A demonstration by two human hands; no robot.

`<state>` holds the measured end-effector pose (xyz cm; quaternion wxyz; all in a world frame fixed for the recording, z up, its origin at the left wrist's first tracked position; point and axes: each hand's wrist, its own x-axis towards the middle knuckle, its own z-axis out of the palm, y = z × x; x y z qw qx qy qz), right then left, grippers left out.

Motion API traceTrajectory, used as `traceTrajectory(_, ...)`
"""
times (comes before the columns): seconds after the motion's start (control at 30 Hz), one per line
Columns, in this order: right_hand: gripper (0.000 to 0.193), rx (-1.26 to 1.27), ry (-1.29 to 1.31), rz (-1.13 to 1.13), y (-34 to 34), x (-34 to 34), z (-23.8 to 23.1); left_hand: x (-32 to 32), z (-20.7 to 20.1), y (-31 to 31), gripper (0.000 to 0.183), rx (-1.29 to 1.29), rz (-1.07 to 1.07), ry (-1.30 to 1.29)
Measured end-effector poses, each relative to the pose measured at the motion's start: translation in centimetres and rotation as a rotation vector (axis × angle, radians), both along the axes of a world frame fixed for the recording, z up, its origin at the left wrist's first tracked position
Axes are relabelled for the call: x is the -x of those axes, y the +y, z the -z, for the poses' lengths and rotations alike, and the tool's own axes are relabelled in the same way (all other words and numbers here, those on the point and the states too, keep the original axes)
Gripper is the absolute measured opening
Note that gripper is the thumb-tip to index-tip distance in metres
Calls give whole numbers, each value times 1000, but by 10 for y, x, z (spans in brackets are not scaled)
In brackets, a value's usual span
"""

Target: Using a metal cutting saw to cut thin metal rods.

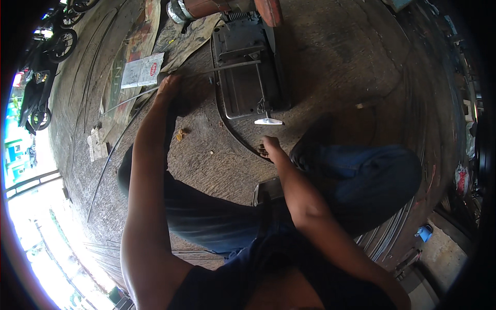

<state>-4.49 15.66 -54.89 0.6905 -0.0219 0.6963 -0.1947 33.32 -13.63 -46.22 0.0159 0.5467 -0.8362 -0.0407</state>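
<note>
At the left of the cut-off saw, my left hand is closed around a thin metal rod. From the hand the rod runs right, across the saw's dark base, to the clamp. A clamp screw with a pale T-shaped handle sticks out of the base's near end. Just below that handle, apart from it, is my right hand with its fingers curled. What those fingers hold, if anything, is hidden. A dark curved strip on the ground passes along the base and reaches this hand.
The saw's orange-red body stands at the far end. A white printed sheet lies beside my left hand. Long rods lie at lower right, near a blue padlock-like object. Motorbikes are parked far left.
</note>
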Motion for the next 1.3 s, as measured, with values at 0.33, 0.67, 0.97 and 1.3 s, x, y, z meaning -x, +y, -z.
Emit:
traceTrajectory(0.33,31,286,-87,-276,-13,-48,-42,176,-54,77,24,-38,194,232)
traceTrajectory(0.67,19,516,-290,691,-52,-29,-101,236,-49,157,34,15,256,300)
traceTrajectory(0.97,51,752,159,633,-64,4,-66,264,-78,205,33,-8,218,434)
traceTrajectory(1.3,43,762,261,994,-99,70,-194,-1,20,151,42,50,-1226,781)
